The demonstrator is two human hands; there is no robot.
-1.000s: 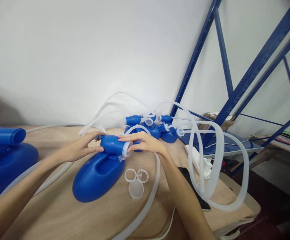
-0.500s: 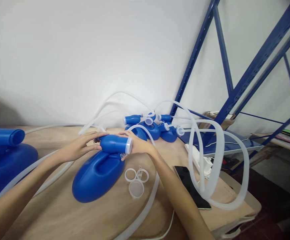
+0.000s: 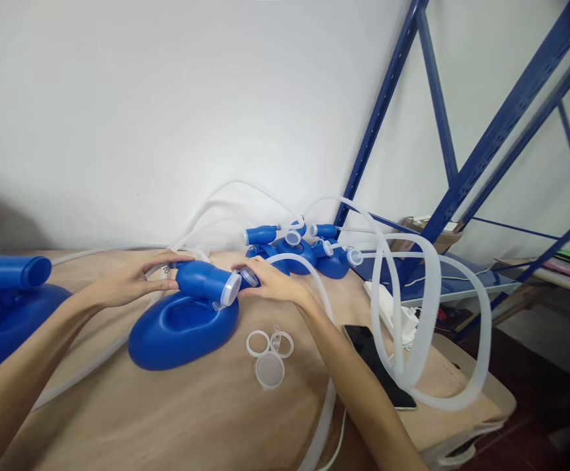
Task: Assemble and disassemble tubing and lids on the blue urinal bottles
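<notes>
While racking (image 3: 385, 98) flanks the table (image 3: 191, 418), left fingers (image 3: 168, 285) hold one spout (image 3: 203, 280), right fingers (image 3: 258, 267) another (image 3: 249, 278).

**Visibility Limits: Occlusion and Cropping**

The left edge crops the large blue plastic vessel (image 3: 14, 327). The right forearm (image 3: 348, 366) covers part of the translucent white plastic hose (image 3: 324, 418); the bottom edge crops both. The right hand (image 3: 272, 281) partly hides a small round blue-and-clear piece (image 3: 250, 277); its full shape is indeterminate.

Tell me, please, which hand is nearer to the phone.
Right: the right hand is beyond the phone and to its left; the left hand is farther left, at the blue container's neck.
</notes>
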